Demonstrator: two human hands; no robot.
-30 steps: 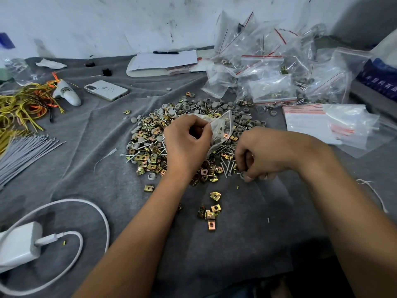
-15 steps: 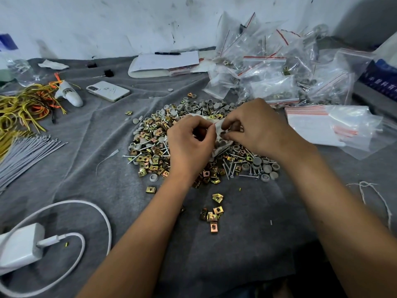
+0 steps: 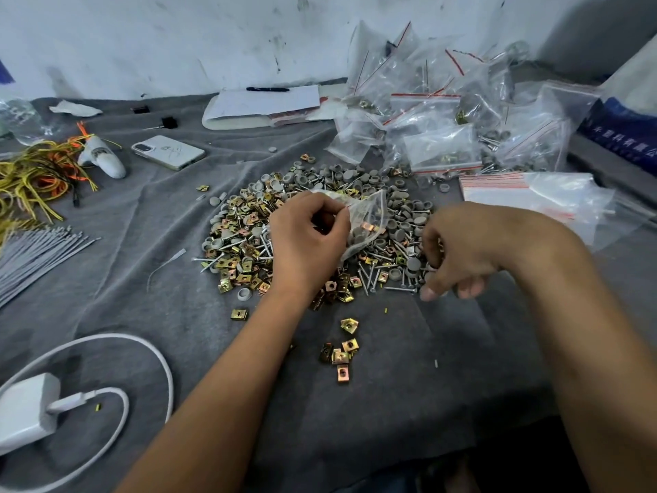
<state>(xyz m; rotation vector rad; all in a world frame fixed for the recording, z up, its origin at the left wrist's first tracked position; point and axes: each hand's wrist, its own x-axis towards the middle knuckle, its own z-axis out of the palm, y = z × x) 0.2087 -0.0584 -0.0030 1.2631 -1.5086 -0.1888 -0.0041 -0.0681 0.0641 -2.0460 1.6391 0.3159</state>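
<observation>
My left hand (image 3: pixel 307 243) is curled, its thumb and fingertips pinching the mouth of a small clear zip bag (image 3: pixel 368 215). The bag hangs open just to the right of that hand, over the heap. Through the plastic I can see a copper-coloured clip and some grey caps inside.

Under and around both hands lies a heap of hardware (image 3: pixel 241 240): gold clip nuts, round grey caps and long screws, all mixed together on a grey cloth (image 3: pixel 391 403).

My right hand (image 3: pixel 462 250) is to the right of the bag and apart from it. It is palm down, with the fingers curled over the heap's right edge. The fingertips are down among the screws and caps, and I cannot tell whether they have hold of anything.

Between my forearms, nearer to me than the heap, a few loose clip nuts (image 3: pixel 343 354) lie by themselves on the cloth.

Beyond my right hand is a jumble of filled bags (image 3: pixel 444 144) with red seal strips, and further right a flat stack of empty bags (image 3: pixel 526 188).

Far to the left of my left hand are a phone (image 3: pixel 167 151), a tangle of yellow wires (image 3: pixel 28 179) and a bundle of grey cable ties (image 3: pixel 32 254). Left of my left forearm, close to me, a white charger (image 3: pixel 25 403) sits with its cable (image 3: pixel 153 354) looped around it.

Beyond the heap, by the wall, a pen (image 3: pixel 266 89) lies on a sheet of paper (image 3: pixel 270 103).
</observation>
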